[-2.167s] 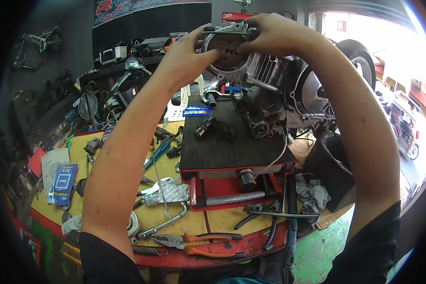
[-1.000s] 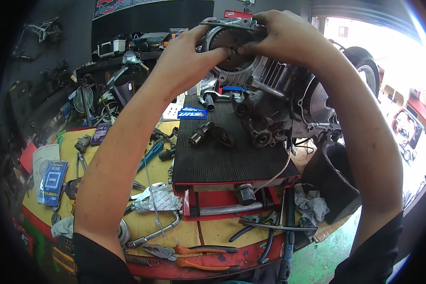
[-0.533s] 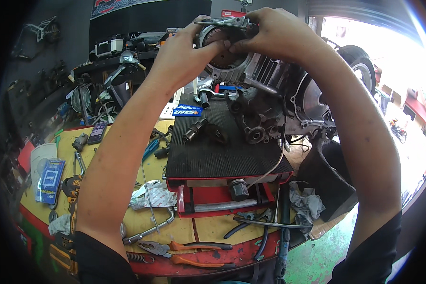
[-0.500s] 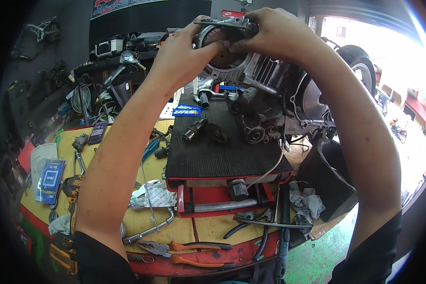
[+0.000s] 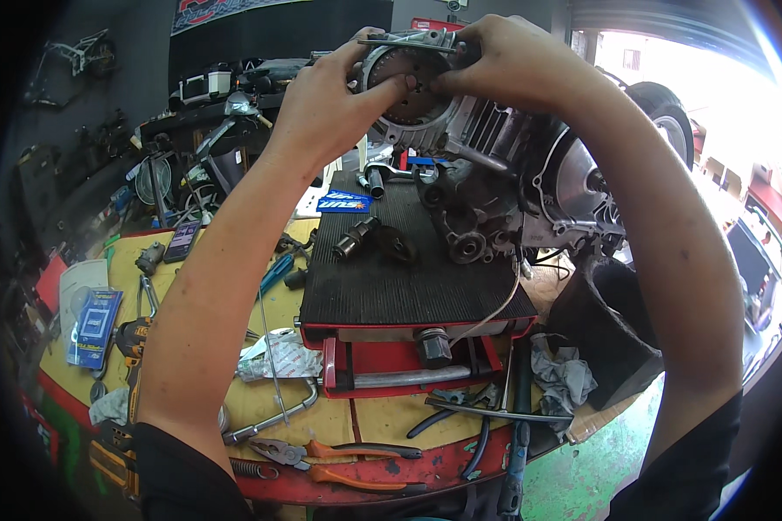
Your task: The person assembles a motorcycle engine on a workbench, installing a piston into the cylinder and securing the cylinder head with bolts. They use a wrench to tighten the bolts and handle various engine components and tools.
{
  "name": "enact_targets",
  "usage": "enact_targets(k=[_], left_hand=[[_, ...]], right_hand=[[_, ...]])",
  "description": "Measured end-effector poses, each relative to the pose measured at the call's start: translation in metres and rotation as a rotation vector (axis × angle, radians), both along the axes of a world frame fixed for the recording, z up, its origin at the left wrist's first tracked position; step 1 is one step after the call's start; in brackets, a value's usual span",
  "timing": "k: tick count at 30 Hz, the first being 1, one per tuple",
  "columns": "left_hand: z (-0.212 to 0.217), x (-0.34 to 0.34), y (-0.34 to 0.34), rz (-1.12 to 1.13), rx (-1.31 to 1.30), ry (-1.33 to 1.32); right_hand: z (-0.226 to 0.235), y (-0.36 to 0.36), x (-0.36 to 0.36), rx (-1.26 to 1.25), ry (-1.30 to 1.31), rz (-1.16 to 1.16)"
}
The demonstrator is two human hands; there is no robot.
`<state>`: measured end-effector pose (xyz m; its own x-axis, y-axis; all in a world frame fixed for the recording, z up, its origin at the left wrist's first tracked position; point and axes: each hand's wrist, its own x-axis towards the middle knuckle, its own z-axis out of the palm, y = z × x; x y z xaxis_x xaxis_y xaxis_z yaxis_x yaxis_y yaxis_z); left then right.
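My left hand (image 5: 334, 97) grips the left side of a round toothed sprocket (image 5: 415, 111) in the end of the engine's cylinder head (image 5: 397, 137). Its thumb presses on the sprocket's brown face, near the middle holes; its other fingers curl over the far side. My right hand (image 5: 523, 68) closes on the head's right side, with its thumb tip at the sprocket's centre and its fingers partly hidden. A thin metal rod (image 5: 406, 44) lies across the top of the head. Below, the engine (image 5: 487, 204) rests on a black ribbed stand (image 5: 391, 291).
A socket-like metal part (image 5: 356, 239) and a dark oval part (image 5: 398, 245) lie on the stand. Orange-handled pliers (image 5: 356, 451), a phone (image 5: 182, 240), a cordless drill (image 5: 133, 339) and a blue package (image 5: 94, 330) are on the yellow bench (image 5: 339, 425). A dark bin-like container (image 5: 613, 339) stands right.
The right thumb has drawn back slightly to the right, so more of the sprocket's centre shows. The left hand keeps its hold, and the view has shifted slightly.
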<state>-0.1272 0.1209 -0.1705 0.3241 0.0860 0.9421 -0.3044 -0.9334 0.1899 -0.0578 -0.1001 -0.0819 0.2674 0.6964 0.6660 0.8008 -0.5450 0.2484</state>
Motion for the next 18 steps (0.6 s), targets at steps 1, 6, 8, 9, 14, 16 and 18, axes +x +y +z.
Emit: enact_targets(k=[1, 6, 8, 9, 14, 16, 18], left_hand=[[-0.0003, 0.0001, 0.0012, -0.012, -0.008, 0.007], [0.0006, -0.0037, -0.0021, -0.089, -0.052, 0.054], [0.0002, -0.0036, -0.0033, -0.070, -0.026, 0.030], [0.0004, -0.0031, -0.0036, -0.062, -0.013, 0.017], [0.0015, -0.0076, -0.0030, -0.117, -0.029, 0.077], [0.0022, -0.0084, -0.0047, -0.146, -0.038, 0.109], [0.0029, -0.0081, -0.0035, -0.148, -0.042, 0.117]], right_hand=[[-0.0008, -0.0005, -0.0002, 0.009, -0.001, 0.012], [0.0000, -0.0014, -0.0013, 0.018, 0.023, 0.023], [-0.0002, -0.0008, 0.0016, 0.024, 0.004, 0.038], [0.0002, -0.0008, 0.0025, 0.027, -0.007, 0.045], [-0.0009, 0.0014, 0.0018, 0.040, -0.015, 0.043], [-0.0014, 0.0008, 0.0026, 0.046, -0.023, 0.043], [-0.0031, -0.0009, -0.0005, 0.054, -0.036, 0.035]])
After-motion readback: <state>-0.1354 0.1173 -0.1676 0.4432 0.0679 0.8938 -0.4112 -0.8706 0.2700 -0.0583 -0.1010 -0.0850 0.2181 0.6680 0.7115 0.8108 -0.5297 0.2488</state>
